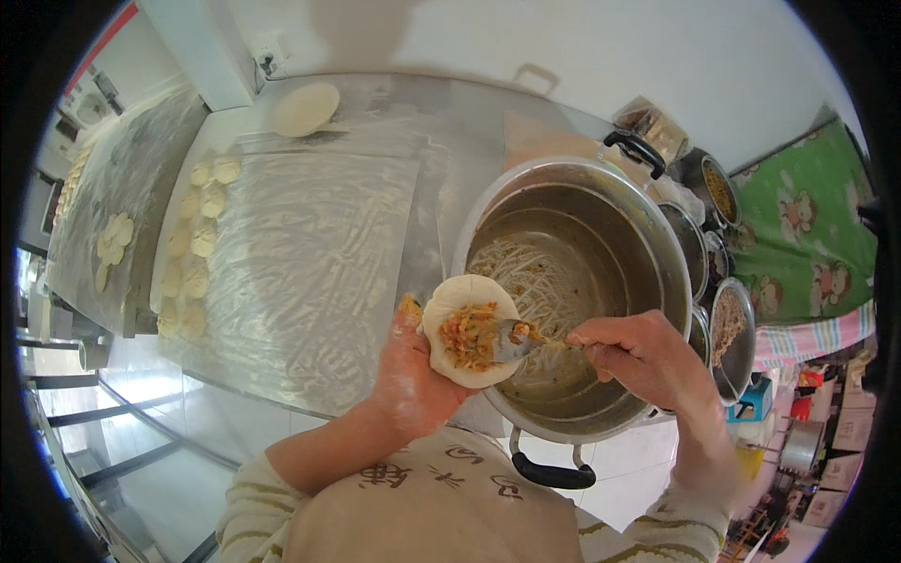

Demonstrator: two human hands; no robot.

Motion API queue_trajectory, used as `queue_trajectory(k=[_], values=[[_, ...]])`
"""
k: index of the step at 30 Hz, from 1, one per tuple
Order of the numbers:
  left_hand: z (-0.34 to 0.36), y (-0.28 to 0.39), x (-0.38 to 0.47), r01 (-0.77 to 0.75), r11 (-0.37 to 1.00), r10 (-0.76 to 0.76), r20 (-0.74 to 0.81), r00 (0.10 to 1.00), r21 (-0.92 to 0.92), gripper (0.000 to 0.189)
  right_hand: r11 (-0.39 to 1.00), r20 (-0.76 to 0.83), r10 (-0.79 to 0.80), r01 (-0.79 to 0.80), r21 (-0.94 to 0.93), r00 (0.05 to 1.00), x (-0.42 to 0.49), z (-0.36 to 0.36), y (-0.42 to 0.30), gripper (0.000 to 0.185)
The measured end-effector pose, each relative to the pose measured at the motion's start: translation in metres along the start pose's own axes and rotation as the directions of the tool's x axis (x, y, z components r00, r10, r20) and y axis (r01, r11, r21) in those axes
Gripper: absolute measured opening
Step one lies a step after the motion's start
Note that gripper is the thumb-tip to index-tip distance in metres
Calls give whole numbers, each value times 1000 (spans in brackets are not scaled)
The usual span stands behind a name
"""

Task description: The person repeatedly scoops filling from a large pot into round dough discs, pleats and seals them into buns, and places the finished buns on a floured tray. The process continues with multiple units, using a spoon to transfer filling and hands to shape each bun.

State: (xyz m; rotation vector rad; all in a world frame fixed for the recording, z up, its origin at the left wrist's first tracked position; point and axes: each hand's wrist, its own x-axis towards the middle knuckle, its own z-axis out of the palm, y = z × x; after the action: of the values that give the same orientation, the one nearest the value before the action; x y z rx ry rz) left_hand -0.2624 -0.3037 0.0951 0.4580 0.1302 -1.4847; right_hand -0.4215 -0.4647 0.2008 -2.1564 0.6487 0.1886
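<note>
My left hand [415,383] cups a round dough wrapper [470,287] from below, its palm turned up. A reddish-orange chopped filling [464,334] with green bits lies on the dough. My right hand [644,352] grips the thin handle of a metal spatula [508,343], whose flat blade rests against the filling. Both hands are over the left and front part of a large metal pot [619,232]. Pale shredded strands and smears of filling [542,281] cling to the pot's bottom.
Filled dough rounds [204,239] stand in two rows on the floured metal table [317,260]. A pale round disc [307,110] lies near the wall. Metal bowls [732,331] with food crowd the pot's right side, beside a green patterned cloth [809,225]. Another table [134,190] holds flattened dough pieces.
</note>
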Motion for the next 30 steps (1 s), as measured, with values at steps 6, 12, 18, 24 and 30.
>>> queue_trajectory(k=[6,12,18,24,30], values=[[-7,2,-3,-2,998,5,41,999,-57,72,986,-85,50,-36,160,995,-10,-20,2,24],[-5,5,-6,-46,997,46,2,999,-62,79,914,-228,62,-147,-377,972,10,-18,85,26],[-11,7,-13,-51,998,50,-41,998,-30,79,465,-114,520,-392,-794,847,32,28,175,23],[-16,12,-26,-94,995,87,-148,985,-38,79,431,-1,491,-244,-869,871,30,53,229,20],[-30,15,-42,-139,988,121,-223,967,-69,76,363,-80,516,-303,-881,853,22,54,219,22]])
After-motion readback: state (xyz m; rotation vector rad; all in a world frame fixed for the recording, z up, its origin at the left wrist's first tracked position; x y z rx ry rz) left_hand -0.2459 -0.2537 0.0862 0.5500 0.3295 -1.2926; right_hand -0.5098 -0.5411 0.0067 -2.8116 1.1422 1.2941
